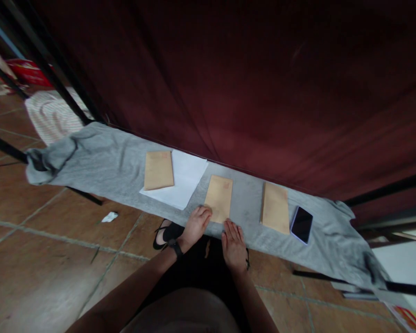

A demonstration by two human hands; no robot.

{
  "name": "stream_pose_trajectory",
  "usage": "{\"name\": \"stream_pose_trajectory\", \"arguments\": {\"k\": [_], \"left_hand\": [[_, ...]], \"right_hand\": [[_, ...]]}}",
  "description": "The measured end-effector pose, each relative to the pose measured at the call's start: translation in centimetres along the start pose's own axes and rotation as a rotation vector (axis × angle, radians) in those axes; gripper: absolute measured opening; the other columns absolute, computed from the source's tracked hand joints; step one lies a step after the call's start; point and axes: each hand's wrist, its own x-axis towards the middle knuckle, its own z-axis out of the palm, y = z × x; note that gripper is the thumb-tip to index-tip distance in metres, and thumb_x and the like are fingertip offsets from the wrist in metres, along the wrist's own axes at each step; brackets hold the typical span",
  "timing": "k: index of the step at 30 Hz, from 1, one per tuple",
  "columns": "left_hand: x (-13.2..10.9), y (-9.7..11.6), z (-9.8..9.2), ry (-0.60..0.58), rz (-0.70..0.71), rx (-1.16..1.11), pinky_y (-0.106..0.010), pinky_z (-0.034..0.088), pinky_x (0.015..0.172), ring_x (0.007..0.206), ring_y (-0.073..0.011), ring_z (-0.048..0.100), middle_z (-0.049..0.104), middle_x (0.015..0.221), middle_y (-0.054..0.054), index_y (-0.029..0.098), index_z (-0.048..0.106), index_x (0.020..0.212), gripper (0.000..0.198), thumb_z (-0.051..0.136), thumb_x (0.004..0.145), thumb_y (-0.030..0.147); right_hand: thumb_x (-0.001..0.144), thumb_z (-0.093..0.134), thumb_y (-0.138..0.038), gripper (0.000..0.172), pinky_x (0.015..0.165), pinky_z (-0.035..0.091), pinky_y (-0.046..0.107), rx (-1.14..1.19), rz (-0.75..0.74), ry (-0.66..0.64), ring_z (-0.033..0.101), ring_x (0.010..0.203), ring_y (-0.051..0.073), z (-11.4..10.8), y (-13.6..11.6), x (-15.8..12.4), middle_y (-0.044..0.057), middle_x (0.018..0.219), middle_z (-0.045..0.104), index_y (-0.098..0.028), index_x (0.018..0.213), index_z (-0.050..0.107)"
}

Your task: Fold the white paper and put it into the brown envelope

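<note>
A tan paper envelope [219,198] lies on the grey cloth in front of me, with a small reddish mark near its upper right corner. My left hand [196,225] is at its lower left corner, fingers curled and pressed together on the paper edge. Flat beside the lower right corner rests my right hand [233,244], fingers stretched out and their tips at the envelope's bottom edge. To the left, a stack of similar envelopes [158,170] sits partly on white paper sheets [185,178]. Another tan envelope stack [275,207] is on the right.
A phone [302,225] lies right of the right stack. The grey cloth [107,159] covers a narrow bench between black metal bars. Behind it hangs a dark red curtain [246,92]. A striped cloth [57,113] is at far left, and a white scrap [110,217] lies on the tiled floor.
</note>
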Motion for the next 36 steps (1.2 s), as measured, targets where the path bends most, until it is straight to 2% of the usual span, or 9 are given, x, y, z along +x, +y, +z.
{"name": "stream_pose_trajectory", "arguments": {"k": [3,5,9,12,19,23,28,36], "left_hand": [[-0.3,1.2,0.6,-0.042,0.025,0.060,-0.043,0.048,0.101,0.115,-0.0233,0.059,0.065,0.121,-0.009,0.019,0.061,0.121,0.028,0.041,0.101,0.018],[-0.6,2.8,1.4,-0.082,0.085,0.078,-0.043,0.041,0.111,0.130,-0.0227,0.052,0.060,0.137,-0.010,0.018,0.054,0.134,0.036,0.039,0.101,0.019],[-0.7,6.3,3.4,-0.153,0.140,0.071,-0.044,0.028,0.121,0.147,-0.0229,0.034,0.043,0.156,-0.013,0.014,0.040,0.148,0.051,0.038,0.103,0.038],[-0.7,7.3,4.2,-0.178,0.131,0.061,-0.044,0.025,0.122,0.150,-0.0228,0.027,0.037,0.159,-0.014,0.014,0.035,0.152,0.060,0.036,0.103,0.049],[-1.8,5.4,3.4,-0.167,0.155,0.154,-0.044,0.019,0.124,0.152,-0.0231,0.020,0.028,0.162,-0.016,0.011,0.020,0.157,0.077,0.036,0.100,0.061],[-2.2,4.7,2.6,-0.154,0.148,0.208,-0.045,0.021,0.124,0.152,-0.0254,0.020,0.027,0.162,-0.018,0.009,0.023,0.156,0.079,0.036,0.099,0.062],[-2.4,3.7,1.4,-0.143,0.111,0.233,-0.048,0.025,0.122,0.151,-0.0275,0.023,0.031,0.160,-0.021,0.008,0.027,0.154,0.076,0.039,0.100,0.059],[-3.1,1.8,-0.3,-0.146,0.078,0.264,-0.048,0.024,0.122,0.151,-0.0284,0.024,0.033,0.159,-0.021,0.007,0.027,0.154,0.075,0.042,0.099,0.056]], "right_hand": [[0.105,0.031,-0.025,0.047,0.118,0.029,0.046,-0.007,0.010,0.006,0.046,0.139,0.024,0.3,0.1,-0.1,0.013,0.147,0.054,-0.012,0.147,0.047],[0.104,0.031,-0.022,0.047,0.119,0.028,0.046,-0.012,0.012,0.011,0.045,0.139,0.023,0.6,0.1,-0.2,0.013,0.146,0.054,-0.011,0.146,0.048],[0.100,0.035,-0.020,0.049,0.119,0.026,0.047,-0.012,-0.022,0.021,0.041,0.142,0.023,1.3,0.4,-0.6,0.015,0.147,0.053,-0.010,0.147,0.046],[0.099,0.040,-0.025,0.052,0.119,0.026,0.048,-0.012,-0.049,0.032,0.039,0.143,0.024,1.7,0.7,-0.9,0.015,0.150,0.049,-0.013,0.150,0.043],[0.099,0.034,-0.019,0.055,0.118,0.027,0.048,-0.008,-0.038,0.058,0.038,0.143,0.023,1.9,0.8,-0.9,0.014,0.148,0.052,-0.012,0.154,0.034],[0.101,0.032,-0.019,0.055,0.118,0.027,0.048,0.006,-0.030,0.044,0.039,0.142,0.022,1.6,0.9,-0.8,0.012,0.150,0.051,-0.015,0.155,0.032],[0.101,0.035,-0.022,0.052,0.118,0.028,0.049,0.021,-0.028,0.029,0.040,0.142,0.024,1.2,0.8,-0.7,0.013,0.150,0.050,-0.013,0.152,0.038],[0.103,0.031,-0.021,0.049,0.118,0.028,0.048,0.035,0.004,0.014,0.042,0.141,0.024,0.8,0.4,-0.5,0.013,0.148,0.052,-0.012,0.149,0.043]]}}
